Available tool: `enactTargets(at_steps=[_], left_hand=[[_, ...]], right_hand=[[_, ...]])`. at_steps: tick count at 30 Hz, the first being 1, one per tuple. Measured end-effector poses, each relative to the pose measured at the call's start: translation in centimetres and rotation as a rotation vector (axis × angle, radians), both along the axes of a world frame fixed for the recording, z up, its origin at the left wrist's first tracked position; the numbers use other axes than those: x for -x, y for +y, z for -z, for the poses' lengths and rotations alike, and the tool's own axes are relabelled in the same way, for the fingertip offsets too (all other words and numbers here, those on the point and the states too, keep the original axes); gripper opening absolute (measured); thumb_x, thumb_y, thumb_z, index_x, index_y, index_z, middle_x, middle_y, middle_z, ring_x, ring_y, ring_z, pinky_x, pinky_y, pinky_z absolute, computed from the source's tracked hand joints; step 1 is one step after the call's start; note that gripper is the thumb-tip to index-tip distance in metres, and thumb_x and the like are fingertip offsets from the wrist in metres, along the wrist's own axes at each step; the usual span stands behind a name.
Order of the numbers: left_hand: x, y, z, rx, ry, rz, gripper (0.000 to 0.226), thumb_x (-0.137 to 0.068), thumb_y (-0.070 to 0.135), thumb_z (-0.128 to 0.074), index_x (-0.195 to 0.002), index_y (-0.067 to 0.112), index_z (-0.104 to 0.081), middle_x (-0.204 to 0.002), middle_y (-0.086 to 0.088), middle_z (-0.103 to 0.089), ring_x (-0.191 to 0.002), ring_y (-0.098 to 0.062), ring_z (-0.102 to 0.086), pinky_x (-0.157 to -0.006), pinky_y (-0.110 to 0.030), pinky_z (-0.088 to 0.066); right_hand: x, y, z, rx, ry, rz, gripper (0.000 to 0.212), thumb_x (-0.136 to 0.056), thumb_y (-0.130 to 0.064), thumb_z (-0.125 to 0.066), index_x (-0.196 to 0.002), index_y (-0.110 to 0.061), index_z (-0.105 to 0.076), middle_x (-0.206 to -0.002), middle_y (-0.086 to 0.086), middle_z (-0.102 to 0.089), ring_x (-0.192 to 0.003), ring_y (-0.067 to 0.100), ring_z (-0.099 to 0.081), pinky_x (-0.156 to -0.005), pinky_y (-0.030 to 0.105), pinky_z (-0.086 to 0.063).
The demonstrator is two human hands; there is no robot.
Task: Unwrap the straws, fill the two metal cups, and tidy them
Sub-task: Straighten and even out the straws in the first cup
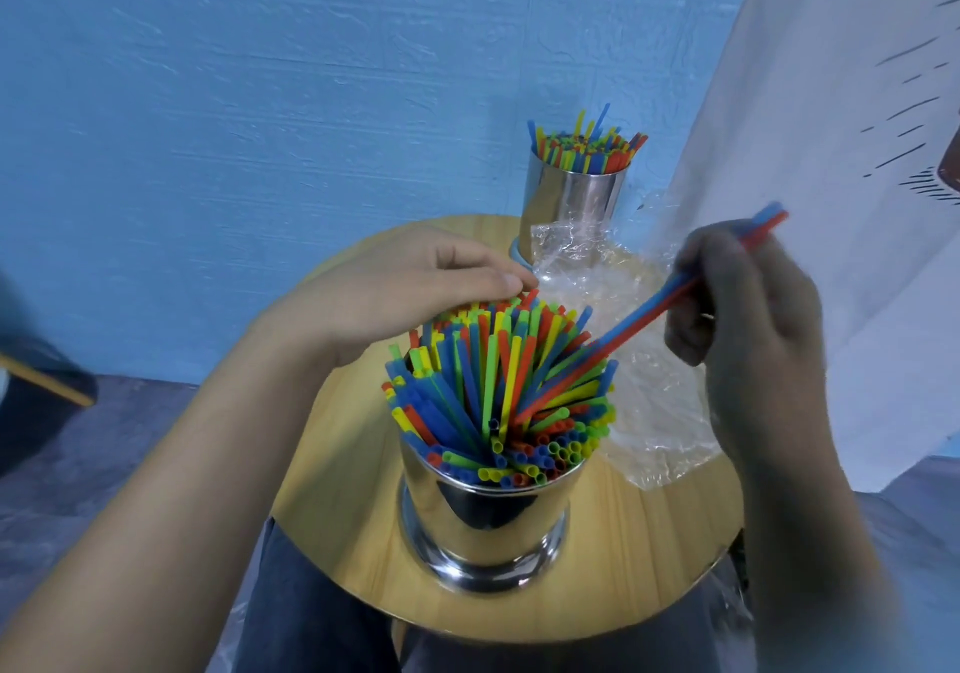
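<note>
**Q:** Where are the straws (493,376)?
**A:** Crowded in the near cup (488,516) on the round table (337,516). The left hand (415,282) rests open on their tops, grasping nothing; the right hand (748,319) pinches a blue-and-red pair (670,298).
**Q:** Best practice?
**A:** Likely steepen the pair and slide it into a gap. Beyond: wrapper (649,402), far cup (574,204).

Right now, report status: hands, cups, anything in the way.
Left hand resting on straw bundle in near cup. Right hand pinching two straws, tips at near cup. Far cup full. Wrapper loose on table, right of cup.
</note>
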State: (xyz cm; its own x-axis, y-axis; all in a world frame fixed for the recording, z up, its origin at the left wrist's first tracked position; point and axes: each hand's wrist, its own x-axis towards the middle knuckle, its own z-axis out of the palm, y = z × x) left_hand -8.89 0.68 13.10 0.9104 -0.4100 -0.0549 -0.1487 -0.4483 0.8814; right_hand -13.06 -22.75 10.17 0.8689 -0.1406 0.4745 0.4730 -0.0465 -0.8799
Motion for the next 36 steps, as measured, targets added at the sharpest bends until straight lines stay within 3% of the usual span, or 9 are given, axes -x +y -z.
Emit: enactTargets(at_steps=[4, 7, 11, 13, 17, 20, 27, 32, 36], left_hand=[[-0.3, -0.5, 0.3, -0.018, -0.077, -0.050, 0.012, -0.092, 0.034, -0.073, -0.101, 0.030, -0.081, -0.097, 0.009, -0.079, -0.097, -0.009, -0.074, -0.103, -0.045, -0.054], [-0.5, -0.4, 0.4, 0.006, -0.097, -0.066, 0.011, -0.091, 0.033, -0.075, -0.097, 0.029, -0.082, -0.094, 0.006, -0.080, -0.094, -0.012, -0.076, -0.097, -0.041, -0.057], [-0.6, -0.5, 0.2, 0.112, -0.142, -0.100, 0.009, -0.091, 0.026, -0.074, -0.096, 0.023, -0.081, -0.096, 0.010, -0.079, -0.090, -0.006, -0.073, -0.085, -0.025, -0.053], [-0.7, -0.5, 0.0, 0.190, -0.233, -0.131, 0.006, -0.092, 0.024, -0.073, -0.092, 0.025, -0.079, -0.097, 0.005, -0.079, -0.086, -0.012, -0.069, -0.079, -0.025, -0.052], [-0.9, -0.6, -0.4, 0.466, -0.457, -0.258, 0.010, -0.091, 0.018, -0.073, -0.086, 0.027, -0.074, -0.086, 0.007, -0.075, -0.073, -0.007, -0.061, -0.066, -0.024, -0.049], [-0.9, -0.2, -1.3, 0.707, -0.579, -0.401, 0.012, -0.094, 0.014, -0.068, -0.088, 0.024, -0.071, -0.085, 0.011, -0.072, -0.067, -0.008, -0.058, -0.062, -0.026, -0.048], [-0.6, 1.6, -1.7, 1.087, -0.547, -0.639, 0.006, -0.100, 0.022, -0.065, -0.099, 0.017, -0.063, -0.091, 0.004, -0.064, -0.074, -0.014, -0.060, -0.071, -0.025, -0.050], [0.2, 1.3, -0.6, 1.140, -0.395, -0.621, 0.007, -0.103, 0.018, -0.061, -0.096, 0.017, -0.059, -0.085, 0.006, -0.065, -0.071, -0.011, -0.064, -0.070, -0.023, -0.053], [0.8, 0.5, 0.9, 0.982, -0.288, -0.628, 0.012, -0.100, 0.017, -0.065, -0.088, 0.018, -0.063, -0.089, 0.001, -0.065, -0.070, -0.014, -0.067, -0.068, -0.024, -0.055]], right_hand=[[0.5, 1.4, 0.3, 0.353, -0.013, -0.071, 0.006, -0.103, -0.019, -0.058, -0.104, -0.024, -0.056, -0.061, -0.004, -0.041, -0.055, 0.010, -0.039, -0.053, 0.028, -0.035], [0.6, 1.6, 0.5, 0.380, -0.057, -0.020, 0.028, -0.098, -0.013, -0.066, -0.118, -0.027, -0.052, -0.063, 0.001, -0.041, -0.057, 0.012, -0.039, -0.053, 0.030, -0.038], [0.3, 1.3, 0.5, 0.498, -0.084, -0.008, 0.008, -0.101, -0.031, -0.063, -0.107, -0.030, -0.068, -0.076, -0.013, -0.061, -0.069, 0.012, -0.059, -0.059, 0.031, -0.050], [0.0, 1.3, 0.9, 0.542, -0.100, 0.001, 0.023, -0.103, -0.041, -0.055, -0.101, -0.029, -0.075, -0.080, -0.011, -0.065, -0.077, 0.017, -0.063, -0.064, 0.035, -0.050], [-0.1, 1.3, 1.0, 0.478, -0.066, -0.054, 0.023, -0.100, -0.041, -0.060, -0.097, -0.029, -0.079, -0.079, -0.003, -0.064, -0.077, 0.020, -0.060, -0.065, 0.036, -0.048], [0.0, 1.1, 0.4, 0.348, 0.014, -0.190, 0.014, -0.094, -0.030, -0.069, -0.092, -0.020, -0.079, -0.076, -0.009, -0.069, -0.068, 0.010, -0.061, -0.059, 0.019, -0.045], [0.0, 1.2, -0.5, 0.157, 0.153, -0.373, 0.008, -0.084, -0.014, -0.070, -0.085, -0.007, -0.067, -0.062, -0.012, -0.064, -0.054, 0.000, -0.056, -0.052, 0.010, -0.041], [-0.5, 1.2, -0.2, 0.078, 0.213, -0.310, 0.034, -0.082, -0.030, -0.077, -0.109, -0.016, -0.062, -0.064, -0.007, -0.060, -0.054, 0.005, -0.050, -0.049, 0.017, -0.038], [-0.3, 1.1, 0.1, -0.105, 0.131, -0.266, 0.021, -0.082, -0.033, -0.076, -0.102, -0.027, -0.073, -0.073, 0.002, -0.064, -0.056, 0.013, -0.042, -0.050, 0.020, -0.036]])
